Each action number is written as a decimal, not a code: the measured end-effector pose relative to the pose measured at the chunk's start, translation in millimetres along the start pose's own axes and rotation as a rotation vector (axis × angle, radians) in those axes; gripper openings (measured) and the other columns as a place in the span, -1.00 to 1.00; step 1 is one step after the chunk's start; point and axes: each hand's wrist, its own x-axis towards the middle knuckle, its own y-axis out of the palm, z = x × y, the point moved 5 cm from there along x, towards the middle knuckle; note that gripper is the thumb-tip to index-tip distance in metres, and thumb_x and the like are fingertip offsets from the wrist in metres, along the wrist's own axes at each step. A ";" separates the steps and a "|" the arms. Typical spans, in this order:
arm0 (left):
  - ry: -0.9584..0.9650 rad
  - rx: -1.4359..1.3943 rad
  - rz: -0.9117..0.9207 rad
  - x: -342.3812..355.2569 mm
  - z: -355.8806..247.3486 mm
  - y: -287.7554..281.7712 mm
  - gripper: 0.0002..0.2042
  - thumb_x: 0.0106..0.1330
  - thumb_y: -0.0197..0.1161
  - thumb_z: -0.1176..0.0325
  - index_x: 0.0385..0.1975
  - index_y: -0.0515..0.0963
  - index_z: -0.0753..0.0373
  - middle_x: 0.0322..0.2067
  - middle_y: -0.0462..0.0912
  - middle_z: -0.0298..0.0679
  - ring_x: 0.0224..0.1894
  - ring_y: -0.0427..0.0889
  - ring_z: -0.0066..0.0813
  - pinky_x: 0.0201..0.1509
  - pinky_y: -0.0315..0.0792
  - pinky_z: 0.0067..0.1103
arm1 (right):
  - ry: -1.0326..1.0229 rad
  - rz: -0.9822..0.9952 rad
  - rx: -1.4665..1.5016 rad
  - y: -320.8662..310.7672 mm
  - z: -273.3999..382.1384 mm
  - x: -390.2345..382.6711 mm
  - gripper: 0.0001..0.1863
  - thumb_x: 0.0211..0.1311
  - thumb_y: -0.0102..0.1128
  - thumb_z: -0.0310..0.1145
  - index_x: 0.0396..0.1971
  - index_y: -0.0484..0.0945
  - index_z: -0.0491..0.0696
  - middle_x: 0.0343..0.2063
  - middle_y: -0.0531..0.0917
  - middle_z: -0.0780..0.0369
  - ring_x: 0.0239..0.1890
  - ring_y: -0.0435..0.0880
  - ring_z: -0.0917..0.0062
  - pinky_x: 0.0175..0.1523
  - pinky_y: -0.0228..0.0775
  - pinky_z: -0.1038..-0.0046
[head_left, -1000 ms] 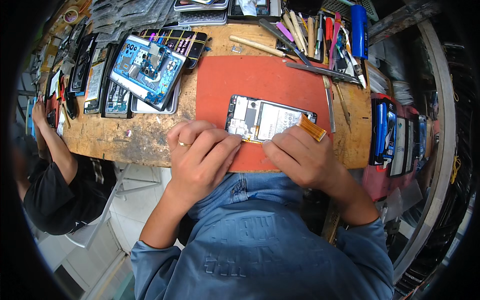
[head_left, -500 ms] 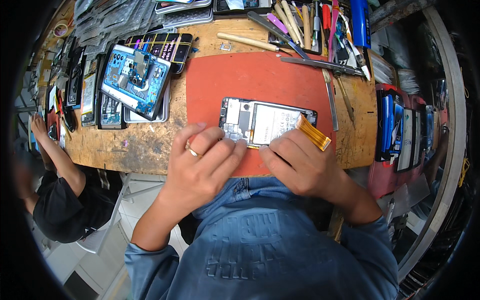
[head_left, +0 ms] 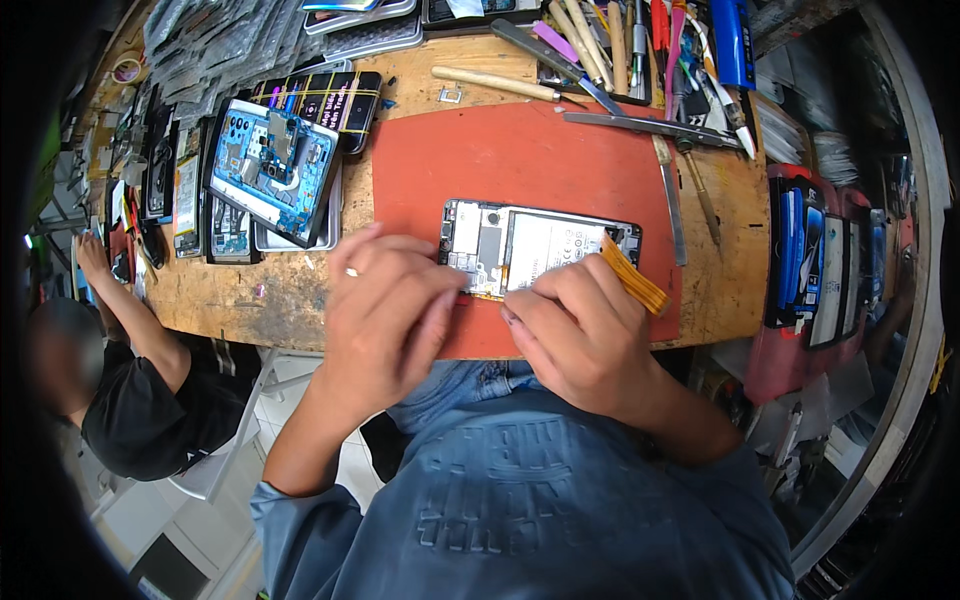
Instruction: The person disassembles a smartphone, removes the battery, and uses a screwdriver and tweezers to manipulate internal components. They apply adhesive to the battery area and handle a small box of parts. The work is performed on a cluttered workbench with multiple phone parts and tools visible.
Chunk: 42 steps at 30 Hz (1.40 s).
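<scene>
An opened smartphone (head_left: 490,243) lies face down on a red-orange mat (head_left: 520,150), its circuit board and white battery (head_left: 545,245) exposed. My left hand (head_left: 385,305), with a ring on one finger, is at the phone's lower left corner. Its fingers are bent and apart, partly smeared by motion, and I see nothing in them. My right hand (head_left: 590,335) is at the phone's near edge, thumb and fingers pinched together. Whatever lies between those fingertips is hidden. An orange ribbon cable (head_left: 635,280) sticks out beyond its knuckles, over the phone's right end.
Disassembled phones (head_left: 270,170) are stacked at the left, beside bubble-wrapped packets (head_left: 215,55). Wooden-handled tools (head_left: 585,40) and metal blades (head_left: 650,125) lie at the back right. Red trays of parts (head_left: 810,270) stand to the right. Another person's arm (head_left: 140,310) rests at the far left.
My left hand has drawn back slightly from the phone's near edge, its fingers lifting. My right hand has shifted a little left and down. The phone stays on the mat.
</scene>
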 end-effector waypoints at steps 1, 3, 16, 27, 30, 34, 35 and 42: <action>-0.030 -0.009 -0.038 -2.4 4.4 -0.6 -0.79 0.22 0.53 0.49 -0.15 0.77 0.18 -0.21 0.72 -0.30 0.07 0.74 -0.22 0.45 0.35 -0.13 | -0.001 -0.016 -0.006 -0.2 0.1 -0.8 -0.78 0.08 0.42 -0.56 -0.23 0.72 -0.16 -0.33 0.55 0.22 -0.30 0.58 0.37 -0.23 0.50 0.37; 0.002 0.005 -0.055 -3.9 3.3 -0.2 -0.77 0.18 0.54 0.49 -0.16 0.78 0.17 -0.25 0.71 -0.32 0.03 0.74 -0.22 0.43 0.37 -0.15 | -0.004 -0.044 -0.022 -1.4 0.5 -1.5 -0.80 0.09 0.45 -0.55 -0.23 0.73 -0.16 -0.33 0.56 0.22 -0.31 0.58 0.37 -0.23 0.50 0.38; 0.041 -0.069 0.023 5.2 -1.9 5.9 -0.78 0.15 0.57 0.36 -0.19 0.80 0.14 -0.21 0.64 -0.34 0.01 0.65 -0.24 0.33 0.38 -0.14 | -0.013 -0.035 -0.023 0.2 2.8 -0.8 -0.79 0.12 0.44 -0.56 -0.20 0.75 -0.20 -0.31 0.58 0.19 -0.28 0.60 0.35 -0.22 0.50 0.38; 0.114 0.012 0.050 0.3 -6.9 11.1 -0.77 0.20 0.50 0.35 -0.14 0.81 0.09 -0.20 0.64 -0.39 0.10 0.67 -0.30 0.51 0.23 -0.09 | -0.035 -0.049 -0.087 0.1 4.5 -3.2 -0.79 0.12 0.43 -0.54 -0.21 0.77 -0.18 -0.32 0.59 0.23 -0.30 0.61 0.39 -0.28 0.49 0.40; 0.055 -0.092 0.047 -0.5 -3.5 13.4 -0.81 0.24 0.50 0.37 -0.15 0.81 0.10 -0.20 0.64 -0.37 0.11 0.65 -0.26 0.54 0.17 -0.07 | -0.038 -0.051 -0.103 1.6 4.8 -4.6 -0.79 0.10 0.46 -0.54 -0.23 0.77 -0.16 -0.31 0.60 0.23 -0.29 0.62 0.38 -0.27 0.49 0.39; 0.010 -0.125 0.037 1.1 0.2 11.9 -0.84 0.27 0.51 0.37 -0.17 0.82 0.10 -0.20 0.64 -0.36 0.11 0.63 -0.23 0.55 0.12 -0.07 | -0.001 -0.060 -0.054 1.6 4.4 -1.5 -0.77 0.05 0.51 -0.54 -0.24 0.75 -0.12 -0.32 0.58 0.24 -0.31 0.61 0.36 -0.28 0.45 0.33; -0.004 -0.126 0.034 2.2 1.0 10.9 -0.85 0.27 0.51 0.37 -0.18 0.82 0.10 -0.21 0.65 -0.36 0.11 0.62 -0.22 0.55 0.12 -0.07 | 0.009 -0.057 -0.036 0.9 3.1 0.2 -0.77 0.05 0.52 -0.54 -0.24 0.74 -0.11 -0.32 0.57 0.24 -0.31 0.60 0.35 -0.29 0.43 0.31; 0.034 -0.108 0.025 9.3 5.9 10.5 -0.84 0.20 0.57 0.40 -0.22 0.82 0.12 -0.28 0.68 -0.38 0.08 0.62 -0.22 0.52 0.21 -0.10 | 0.006 -0.047 -0.018 4.2 -0.3 0.4 -0.74 0.05 0.52 -0.55 -0.22 0.71 -0.08 -0.32 0.54 0.24 -0.30 0.58 0.32 -0.28 0.38 0.27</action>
